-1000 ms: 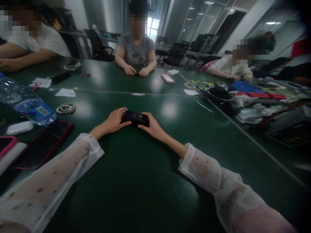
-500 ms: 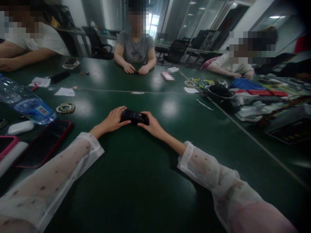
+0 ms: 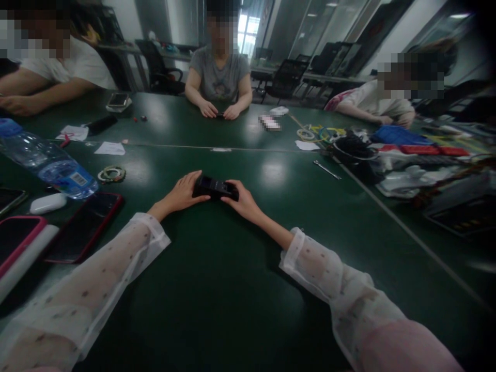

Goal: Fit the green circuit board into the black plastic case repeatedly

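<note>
A small black box-shaped device (image 3: 215,187) rests on the dark green tabletop (image 3: 217,279) in front of me. My left hand (image 3: 184,192) grips its left end, fingers over the far side and thumb along the near edge. At the other end, my right hand (image 3: 242,199) holds it between thumb and fingers. Dim marks show on the device's upper face, too small to read. The parts of it inside my hands are hidden.
Left of my arm lie a red-edged phone (image 3: 87,227), a tilted water bottle (image 3: 62,168), a white case (image 3: 48,203) and bracelets (image 3: 111,174). On the right are a wrench (image 3: 327,169) and cables (image 3: 351,150). Three people sit around the table, one person (image 3: 219,77) directly opposite.
The view has shifted slightly, so the things on the table appear a little further right. Both hands keep their hold on the black device, which looks tilted slightly differently.
</note>
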`<state>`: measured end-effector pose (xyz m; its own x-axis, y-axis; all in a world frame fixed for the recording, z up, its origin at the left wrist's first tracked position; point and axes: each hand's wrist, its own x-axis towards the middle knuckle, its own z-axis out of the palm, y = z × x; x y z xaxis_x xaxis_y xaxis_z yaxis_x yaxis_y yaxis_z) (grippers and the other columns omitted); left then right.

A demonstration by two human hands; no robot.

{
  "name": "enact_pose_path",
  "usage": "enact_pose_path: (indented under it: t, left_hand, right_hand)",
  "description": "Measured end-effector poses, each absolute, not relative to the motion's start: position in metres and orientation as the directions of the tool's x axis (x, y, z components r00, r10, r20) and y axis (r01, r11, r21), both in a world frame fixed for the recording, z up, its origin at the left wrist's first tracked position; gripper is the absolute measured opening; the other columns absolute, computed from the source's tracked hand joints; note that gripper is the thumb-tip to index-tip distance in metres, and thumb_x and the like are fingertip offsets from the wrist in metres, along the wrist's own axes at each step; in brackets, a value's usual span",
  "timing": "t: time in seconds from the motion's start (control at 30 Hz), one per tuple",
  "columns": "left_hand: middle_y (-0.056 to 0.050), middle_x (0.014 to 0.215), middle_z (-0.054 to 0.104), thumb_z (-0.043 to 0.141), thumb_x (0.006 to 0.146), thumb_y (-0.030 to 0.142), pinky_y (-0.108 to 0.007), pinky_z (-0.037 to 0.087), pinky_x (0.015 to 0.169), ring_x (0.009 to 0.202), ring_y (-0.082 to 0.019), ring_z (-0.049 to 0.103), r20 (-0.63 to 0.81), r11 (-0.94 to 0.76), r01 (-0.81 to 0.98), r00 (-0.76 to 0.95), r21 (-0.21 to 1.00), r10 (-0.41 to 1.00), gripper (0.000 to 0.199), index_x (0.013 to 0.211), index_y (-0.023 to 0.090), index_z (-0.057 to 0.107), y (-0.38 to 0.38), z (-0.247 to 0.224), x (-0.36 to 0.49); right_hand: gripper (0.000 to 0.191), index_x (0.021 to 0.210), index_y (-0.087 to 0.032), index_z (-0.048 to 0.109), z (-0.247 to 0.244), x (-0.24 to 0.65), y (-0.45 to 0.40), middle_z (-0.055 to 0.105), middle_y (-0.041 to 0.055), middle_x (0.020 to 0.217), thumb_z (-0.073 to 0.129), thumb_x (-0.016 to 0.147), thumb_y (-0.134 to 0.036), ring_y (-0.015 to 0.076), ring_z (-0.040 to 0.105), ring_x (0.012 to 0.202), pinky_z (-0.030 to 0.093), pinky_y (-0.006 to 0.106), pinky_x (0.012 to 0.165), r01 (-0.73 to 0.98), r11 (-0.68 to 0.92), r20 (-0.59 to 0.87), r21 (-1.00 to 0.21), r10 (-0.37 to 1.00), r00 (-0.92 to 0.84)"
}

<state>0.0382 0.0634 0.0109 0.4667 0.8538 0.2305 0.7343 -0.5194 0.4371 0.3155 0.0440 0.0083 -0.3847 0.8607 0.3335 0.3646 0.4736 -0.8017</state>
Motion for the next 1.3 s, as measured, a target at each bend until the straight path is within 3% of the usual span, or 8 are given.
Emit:
enact_pose_path:
  t: [0.17,0.37,0.53,0.73,0.97,1.1,1.3]
  left_hand:
    - [-0.017,0.164,0.033,0.057,0.088,0.077,-0.060,0.031,0.122,0.151,-0.038,0.032,0.220,-0.519,0.742,0.471,0.424,0.854,0.096,0.161,0.025,0.024,0.062,0.012,0.039]
    - [-0.018,0.164,0.033,0.056,0.089,0.076,-0.060,0.031,0.120,0.150,-0.039,0.035,0.207,-0.508,0.758,0.466,0.409,0.861,0.094,0.160,0.023,0.026,0.062,0.014,0.039]
    - [-0.019,0.163,0.035,0.052,0.090,0.077,-0.060,0.033,0.119,0.148,-0.040,0.036,0.183,-0.501,0.765,0.470,0.405,0.864,0.093,0.159,0.020,0.030,0.061,0.018,0.040]
    - [-0.017,0.163,0.036,0.050,0.092,0.077,-0.059,0.029,0.122,0.150,-0.038,0.034,0.162,-0.501,0.766,0.479,0.402,0.863,0.089,0.159,0.022,0.032,0.059,0.020,0.042]
    - [-0.016,0.163,0.037,0.049,0.094,0.074,-0.059,0.026,0.123,0.151,-0.037,0.034,0.166,-0.510,0.758,0.487,0.407,0.857,0.085,0.159,0.023,0.033,0.058,0.020,0.042]
    - [-0.015,0.164,0.036,0.049,0.094,0.073,-0.060,0.026,0.123,0.151,-0.037,0.033,0.161,-0.511,0.759,0.491,0.403,0.856,0.083,0.159,0.024,0.032,0.059,0.019,0.041]
    - [-0.015,0.163,0.036,0.048,0.095,0.074,-0.061,0.027,0.122,0.150,-0.038,0.033,0.162,-0.517,0.755,0.497,0.404,0.853,0.082,0.159,0.025,0.033,0.058,0.020,0.042]
  right_hand:
    - [0.053,0.135,-0.026,0.049,0.014,0.314,0.041,0.061,0.0109,0.134,0.073,0.090,-0.036,0.0283,0.062,0.127,0.051,0.053,0.111,0.349,0.481,0.369,-0.804,0.864,-0.341]
    - [0.058,0.146,-0.027,0.036,0.021,0.316,0.033,0.048,0.0138,0.146,0.061,0.096,-0.042,0.0290,0.050,0.138,0.041,0.051,0.121,0.451,0.487,0.531,-0.748,0.847,-0.033]
    - [0.058,0.147,-0.028,0.032,0.009,0.324,0.045,0.046,0.0143,0.145,0.059,0.096,-0.036,0.0302,0.047,0.139,0.038,0.057,0.122,0.481,0.395,0.490,-0.783,0.868,0.085]
    - [0.056,0.141,-0.024,0.037,-0.011,0.332,0.060,0.052,0.0153,0.137,0.061,0.091,-0.030,0.0317,0.053,0.131,0.042,0.062,0.116,0.489,0.289,0.384,-0.823,0.917,0.103]
    - [0.059,0.139,-0.022,0.041,-0.012,0.330,0.060,0.051,0.0174,0.139,0.066,0.086,-0.025,0.0365,0.049,0.134,0.036,0.068,0.118,0.514,0.305,0.378,-0.802,0.925,0.042]
    - [0.067,0.145,-0.023,0.035,-0.013,0.330,0.059,0.045,0.0176,0.143,0.067,0.086,-0.025,0.0371,0.046,0.137,0.036,0.067,0.119,0.540,0.289,0.379,-0.790,0.923,0.061]
    - [0.064,0.145,-0.025,0.035,-0.016,0.330,0.060,0.045,0.0154,0.141,0.065,0.088,-0.028,0.0358,0.046,0.136,0.039,0.066,0.118,0.575,0.321,0.422,-0.753,0.905,0.047]
